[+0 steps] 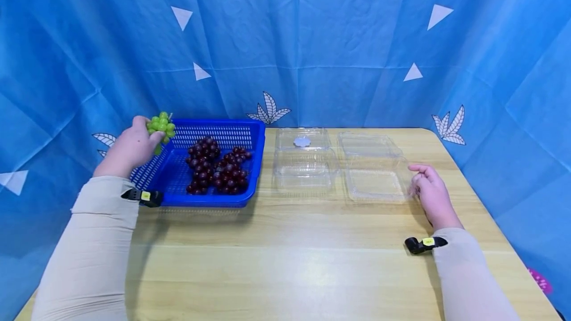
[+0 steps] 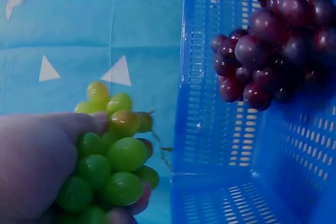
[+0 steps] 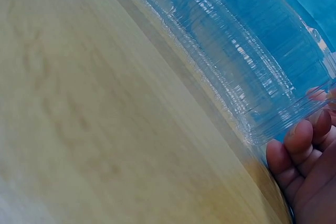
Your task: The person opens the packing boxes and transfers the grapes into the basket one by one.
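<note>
In the head view my left hand (image 1: 129,148) grips a bunch of green grapes (image 1: 162,126) by the left rim of a blue basket (image 1: 256,162). Thumb and fingers wrap around the bunch in the left wrist view, hiding part of it. Dark red grapes (image 1: 229,171) lie in several clusters inside the basket. At the right, my right hand (image 1: 430,189) holds the right edge of an opened clear plastic container (image 1: 376,185). Its curled fingers (image 3: 299,137) sit against the container's end wall in the right wrist view.
A second clear plastic container (image 1: 305,165) stands open between the basket and the held one, with a pale scalloped label (image 1: 302,141) on its lid. All of it rests on a wooden table (image 1: 285,261). Blue curtains (image 1: 312,38) hang behind and along both sides.
</note>
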`<state>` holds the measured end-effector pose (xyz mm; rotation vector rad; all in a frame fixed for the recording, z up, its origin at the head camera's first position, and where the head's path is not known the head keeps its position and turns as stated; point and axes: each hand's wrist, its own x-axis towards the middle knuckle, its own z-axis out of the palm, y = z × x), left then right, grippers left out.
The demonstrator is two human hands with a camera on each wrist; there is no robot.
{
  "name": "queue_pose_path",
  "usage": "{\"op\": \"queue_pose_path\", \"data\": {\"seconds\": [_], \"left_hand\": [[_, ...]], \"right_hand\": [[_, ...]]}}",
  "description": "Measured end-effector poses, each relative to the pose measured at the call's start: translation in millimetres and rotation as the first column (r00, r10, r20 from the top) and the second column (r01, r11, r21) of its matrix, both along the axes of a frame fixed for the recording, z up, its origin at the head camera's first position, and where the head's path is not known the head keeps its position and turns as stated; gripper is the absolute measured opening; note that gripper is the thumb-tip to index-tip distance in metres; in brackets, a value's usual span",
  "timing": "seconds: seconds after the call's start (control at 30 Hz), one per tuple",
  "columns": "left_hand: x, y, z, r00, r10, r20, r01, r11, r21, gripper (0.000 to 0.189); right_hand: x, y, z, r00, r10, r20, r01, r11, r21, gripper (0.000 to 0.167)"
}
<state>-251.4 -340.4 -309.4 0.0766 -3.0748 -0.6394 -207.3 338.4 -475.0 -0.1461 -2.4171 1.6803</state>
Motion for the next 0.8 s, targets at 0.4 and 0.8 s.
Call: {"op": "queue_pose_path", "data": {"seconds": [0.4,0.8], "left_hand": [[4.7,-12.3,-7.7,0.984,-0.021,0.179,0.029,0.999,-0.042,0.074],[-0.8,-24.5,-66.3,0.968,-0.033,0.249,0.043,0.999,-0.034,0.075]], "right_hand": [[0.7,3,0.6,1.0,0.018,-0.012,-0.018,1.0,0.017,0.038],[1.6,2,-1.5,0.999,0.031,0.009,-0.031,0.999,0.028,0.04]]}}
